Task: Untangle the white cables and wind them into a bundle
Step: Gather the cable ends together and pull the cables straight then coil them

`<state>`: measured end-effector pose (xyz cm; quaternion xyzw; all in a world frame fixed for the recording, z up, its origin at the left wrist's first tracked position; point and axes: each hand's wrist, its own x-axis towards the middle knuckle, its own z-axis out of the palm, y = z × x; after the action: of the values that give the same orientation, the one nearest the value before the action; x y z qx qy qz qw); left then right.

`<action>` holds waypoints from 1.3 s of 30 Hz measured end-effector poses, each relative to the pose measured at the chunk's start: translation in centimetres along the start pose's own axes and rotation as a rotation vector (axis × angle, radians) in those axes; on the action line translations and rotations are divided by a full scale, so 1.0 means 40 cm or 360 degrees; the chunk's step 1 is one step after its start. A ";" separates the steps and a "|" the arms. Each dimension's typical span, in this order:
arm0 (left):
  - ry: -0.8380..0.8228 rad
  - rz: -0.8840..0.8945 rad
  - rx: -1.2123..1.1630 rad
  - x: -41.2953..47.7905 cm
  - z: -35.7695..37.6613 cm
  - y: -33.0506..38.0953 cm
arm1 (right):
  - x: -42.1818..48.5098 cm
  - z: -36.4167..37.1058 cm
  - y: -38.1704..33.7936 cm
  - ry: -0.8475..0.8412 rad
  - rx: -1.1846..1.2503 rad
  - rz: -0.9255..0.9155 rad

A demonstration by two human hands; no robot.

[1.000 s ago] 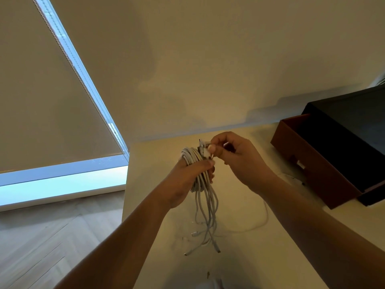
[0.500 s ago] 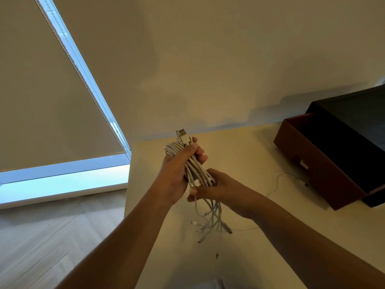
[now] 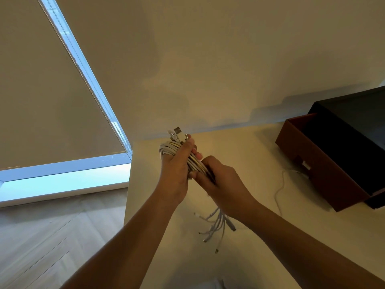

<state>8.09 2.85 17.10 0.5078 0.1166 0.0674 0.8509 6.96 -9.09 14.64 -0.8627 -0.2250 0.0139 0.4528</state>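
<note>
Left hand is curled round the top of the white cables, held above the table about mid-view, with USB plugs poking out at 12 o'clock of the fist. Right hand grasps the same bundle at 4 o'clock of the left one and blocks my look at the middle strands. Loose ends dangle at 6. A stray white cable lies on the table towards the open brown box at 3. Roller blind at 9.

Smooth white plastic sheathing on cables; bright metal on plug tips; matt cream table top; matt brown box; pale wood-grain floor; woven cloth blind.
</note>
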 end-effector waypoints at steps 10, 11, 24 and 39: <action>0.0012 0.0104 -0.0024 -0.007 0.026 0.016 | 0.018 -0.010 -0.007 -0.0037 -0.0623 -0.0146; 0.0020 0.0113 -0.0015 -0.006 0.026 0.020 | 0.020 -0.012 -0.008 -0.0058 -0.0625 -0.0152; 0.0081 0.0091 -0.0092 0.011 0.019 0.059 | 0.016 -0.045 0.004 -0.0195 -0.0184 0.0056; 0.0069 -0.0048 -0.0347 0.037 -0.005 0.062 | -0.030 -0.017 -0.007 -0.0336 0.0248 0.0134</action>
<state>9.48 4.53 19.00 0.4090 0.1347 0.0779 0.8992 5.93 -9.97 15.03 -0.8274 -0.2331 0.1411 0.4911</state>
